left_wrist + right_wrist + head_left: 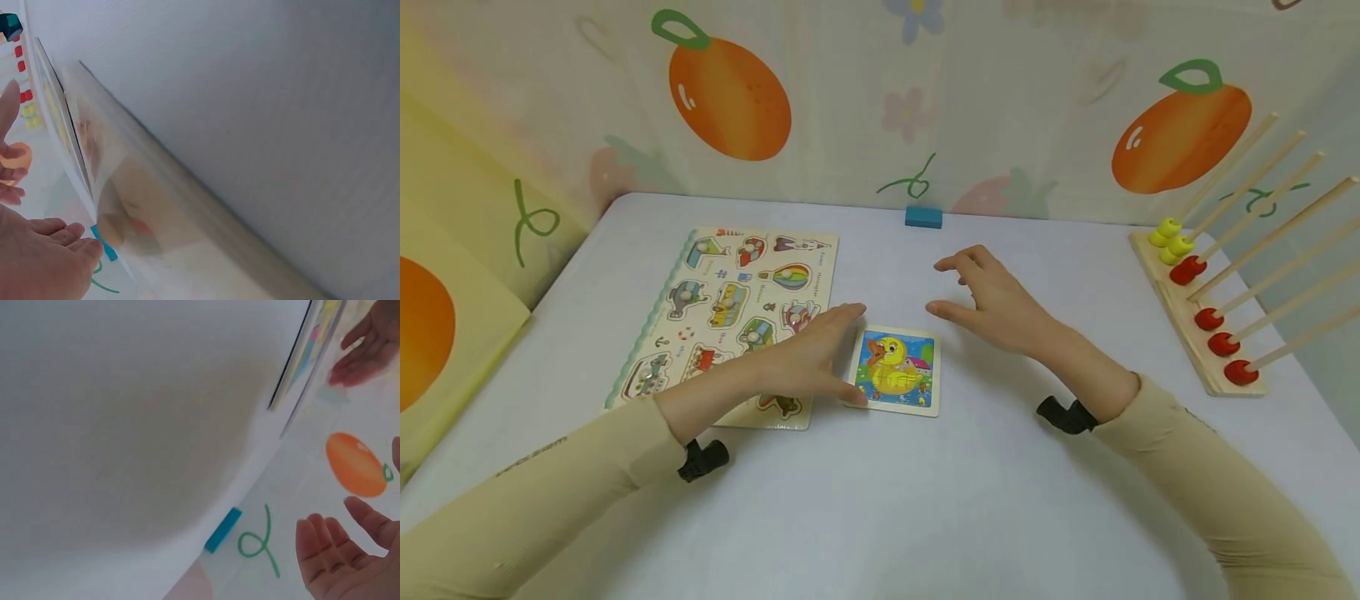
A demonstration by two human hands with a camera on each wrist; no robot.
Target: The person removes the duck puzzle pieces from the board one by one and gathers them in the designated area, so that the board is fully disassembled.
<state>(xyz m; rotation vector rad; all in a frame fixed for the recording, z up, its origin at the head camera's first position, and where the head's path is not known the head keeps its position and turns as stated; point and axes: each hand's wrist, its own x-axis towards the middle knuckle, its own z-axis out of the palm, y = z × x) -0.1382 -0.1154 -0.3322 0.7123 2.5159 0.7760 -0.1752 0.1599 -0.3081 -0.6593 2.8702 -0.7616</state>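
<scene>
In the head view a small square duck puzzle (898, 372) lies flat on the white table, its yellow duck picture facing up. My left hand (797, 354) is at its left side, fingers extended and thumb overlapping the lower left corner. Beneath that hand and forearm lies a larger wooden peg puzzle board (700, 287) with vehicle and balloon pieces, partly covered. My right hand (988, 300) hovers to the upper right of the duck puzzle, fingers loosely bent and nothing in them. Both the right hand (350, 556) and the left hand (369, 347) show in the right wrist view.
At the right edge stands a wooden bead counter (1195, 321) with tall rods and red and yellow beads. A blue block (923, 217) sits at the back edge of the table, before a curtain (850, 100) printed with fruit.
</scene>
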